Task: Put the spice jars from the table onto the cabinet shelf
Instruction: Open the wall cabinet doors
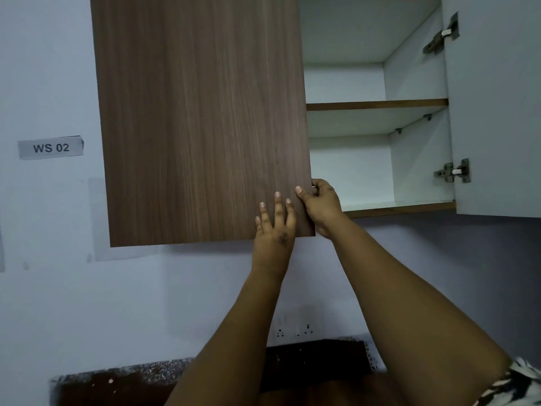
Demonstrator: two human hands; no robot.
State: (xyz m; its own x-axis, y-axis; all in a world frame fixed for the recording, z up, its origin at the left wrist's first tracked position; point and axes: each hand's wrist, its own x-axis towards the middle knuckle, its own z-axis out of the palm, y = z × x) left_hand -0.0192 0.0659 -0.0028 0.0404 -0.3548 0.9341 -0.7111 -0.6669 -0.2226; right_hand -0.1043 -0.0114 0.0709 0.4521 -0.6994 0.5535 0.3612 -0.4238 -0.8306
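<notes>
Left hand [275, 222] spread flat against left door [202, 118], steadying it; right hand [317, 202] curled round door edge to swing it. Shelf [377, 104] bare.

Brown woodgrain door [202, 118], white cabinet interior [348, 83].
</notes>
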